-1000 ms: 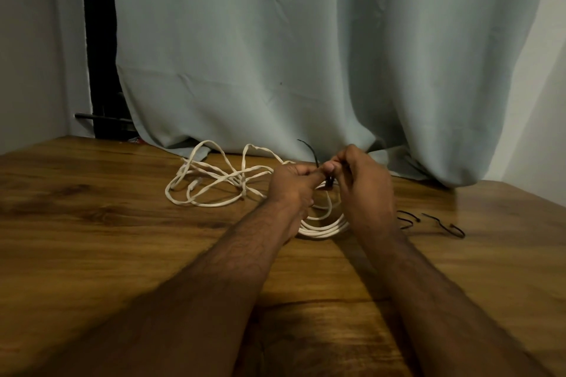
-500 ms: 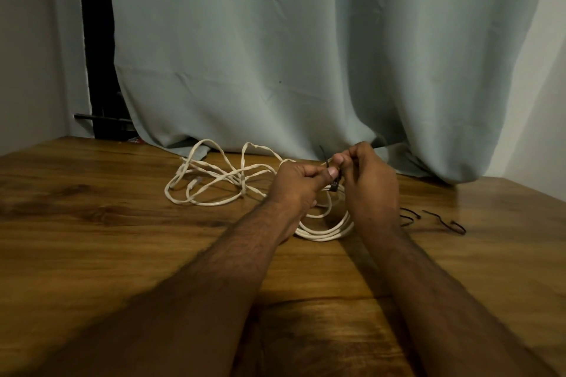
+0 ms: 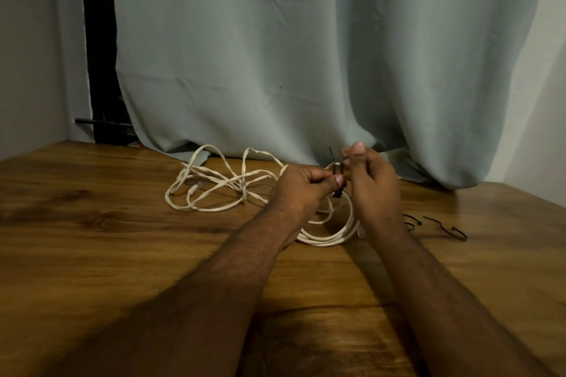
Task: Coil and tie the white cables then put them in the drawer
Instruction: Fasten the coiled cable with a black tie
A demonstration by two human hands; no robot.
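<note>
Both hands, left (image 3: 301, 185) and right (image 3: 372, 180), pinch the tie (image 3: 337, 173) round the coil (image 3: 332, 236); a slip could let the loops spring apart.

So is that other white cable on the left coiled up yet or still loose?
Still loose. The left white cable sprawls in uneven, crossing loops on the wooden table, with no tie around it and neither hand touching it.

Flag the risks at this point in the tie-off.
1. Both hands, left and right, pinch one black tie at the coil; a slipped grip could let the loops spring open.
2. The second cable lies loose and tangled right beside the coil, so a strand might get cinched in.
3. Spare ties sit near the right forearm and could be swept away.
</note>
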